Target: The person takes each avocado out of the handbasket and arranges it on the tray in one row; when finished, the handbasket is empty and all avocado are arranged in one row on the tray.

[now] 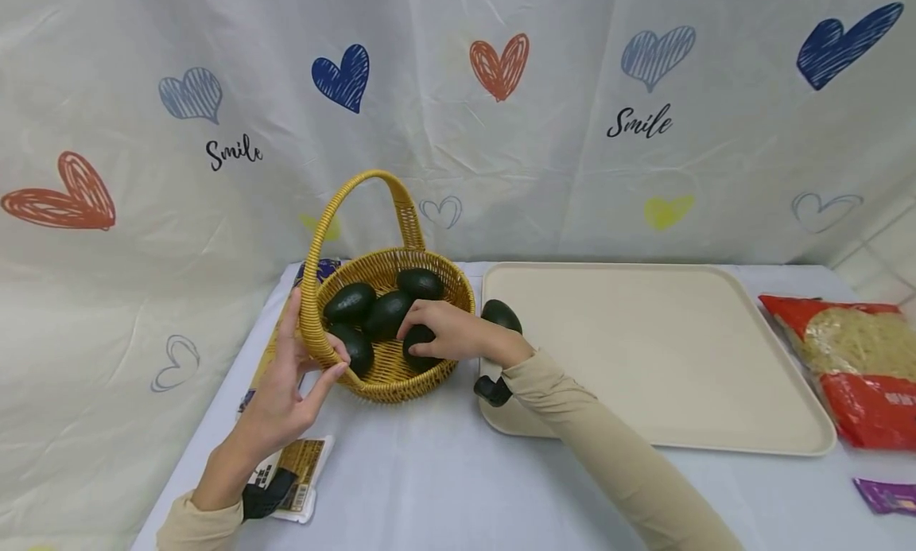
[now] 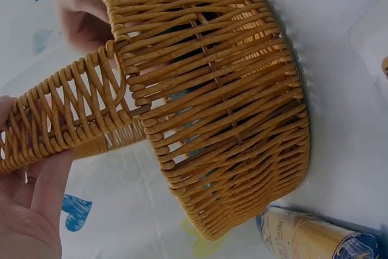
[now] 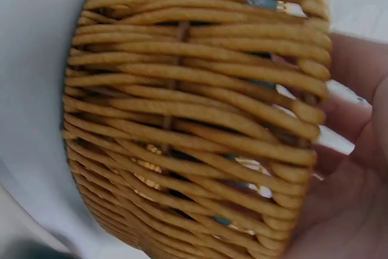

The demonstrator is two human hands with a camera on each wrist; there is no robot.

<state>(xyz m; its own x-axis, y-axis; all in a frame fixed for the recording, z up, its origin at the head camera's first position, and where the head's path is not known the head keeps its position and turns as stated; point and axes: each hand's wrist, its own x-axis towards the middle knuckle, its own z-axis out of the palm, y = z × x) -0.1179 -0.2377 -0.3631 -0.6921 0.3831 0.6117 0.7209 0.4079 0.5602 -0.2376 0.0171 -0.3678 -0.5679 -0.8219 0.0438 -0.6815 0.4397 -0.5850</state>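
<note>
the left hand (image 1: 286, 396), nearest the camera, grips the near rim and handle base of the single yellow wicker basket (image 1: 390, 380), thumb pressed at the rim, while the right hand (image 1: 451, 334) reaches over the basket's right edge and curls its fingers around one dark avocado (image 1: 418, 351) inside. five avocados lie in the basket and a sixth avocado (image 1: 501, 315) sits on the one beige tray (image 1: 658, 352) just beside it. a red noodle packet (image 1: 851, 360) lies at the right of the table.

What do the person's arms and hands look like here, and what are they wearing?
Both arms wear long beige sleeves, the right sleeve and the left sleeve. The left hand and right hand are bare. A black wrist-mounted device sits at the left cuff and another under the right wrist.
</note>
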